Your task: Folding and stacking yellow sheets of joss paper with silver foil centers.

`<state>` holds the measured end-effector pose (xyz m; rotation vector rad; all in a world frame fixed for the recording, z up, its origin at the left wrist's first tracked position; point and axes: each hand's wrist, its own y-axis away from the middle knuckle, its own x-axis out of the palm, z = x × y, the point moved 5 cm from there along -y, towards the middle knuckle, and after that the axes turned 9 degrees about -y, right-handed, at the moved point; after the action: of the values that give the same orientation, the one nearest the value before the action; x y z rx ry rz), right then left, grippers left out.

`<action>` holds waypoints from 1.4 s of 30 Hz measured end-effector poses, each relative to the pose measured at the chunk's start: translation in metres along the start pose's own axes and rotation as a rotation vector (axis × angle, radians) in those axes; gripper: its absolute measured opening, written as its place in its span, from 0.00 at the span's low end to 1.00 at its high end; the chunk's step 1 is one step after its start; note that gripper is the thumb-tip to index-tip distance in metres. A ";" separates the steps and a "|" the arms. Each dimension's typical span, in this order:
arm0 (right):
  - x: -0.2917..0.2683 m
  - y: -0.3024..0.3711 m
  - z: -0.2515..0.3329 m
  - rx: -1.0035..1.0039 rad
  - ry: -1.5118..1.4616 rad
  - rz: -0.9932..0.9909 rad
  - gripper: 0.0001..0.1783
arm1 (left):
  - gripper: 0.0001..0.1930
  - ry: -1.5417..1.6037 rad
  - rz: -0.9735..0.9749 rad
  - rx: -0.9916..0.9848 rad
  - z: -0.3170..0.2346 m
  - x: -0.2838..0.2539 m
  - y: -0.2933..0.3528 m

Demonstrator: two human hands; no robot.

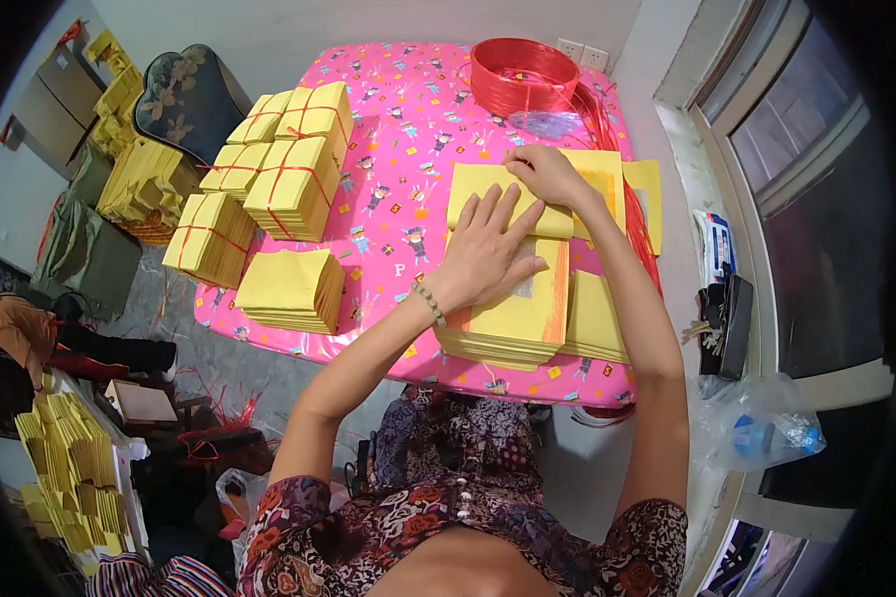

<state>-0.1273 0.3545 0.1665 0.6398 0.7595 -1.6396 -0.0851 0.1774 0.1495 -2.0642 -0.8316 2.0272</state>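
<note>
My left hand [483, 249] lies flat with fingers spread on a stack of yellow paper sheets [503, 333] at the table's near right side. Its fingertips press on a folded-over yellow flap [478, 189]. Beyond it, my right hand [548, 177] has its fingers curled together at the flap's far edge, gripping or pressing the paper there; the fingertips are partly hidden. More yellow sheets [595, 316] lie beside the stack, under my right forearm. Orange streaks mark the edge of the opened sheet.
Red-tied yellow paper bundles [294, 184] and an untied stack [291, 289] stand on the left of the pink table [388, 269]. A coil of red plastic strapping [525, 78] sits at the back right. A person [30, 338] and more paper stacks [75, 468] are at far left.
</note>
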 end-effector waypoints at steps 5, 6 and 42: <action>0.002 0.001 -0.001 0.035 -0.032 0.037 0.15 | 0.39 0.001 0.024 -0.002 -0.002 0.001 0.002; 0.001 0.002 0.000 0.036 -0.032 0.037 0.15 | 0.38 0.007 0.043 -0.010 -0.002 0.001 0.003; 0.018 0.140 0.052 -0.055 0.104 -0.126 0.28 | 0.42 0.031 0.159 -0.006 0.000 0.008 0.008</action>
<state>0.0064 0.2852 0.1663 0.6528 0.9335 -1.7042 -0.0828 0.1742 0.1392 -2.2241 -0.6901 2.0659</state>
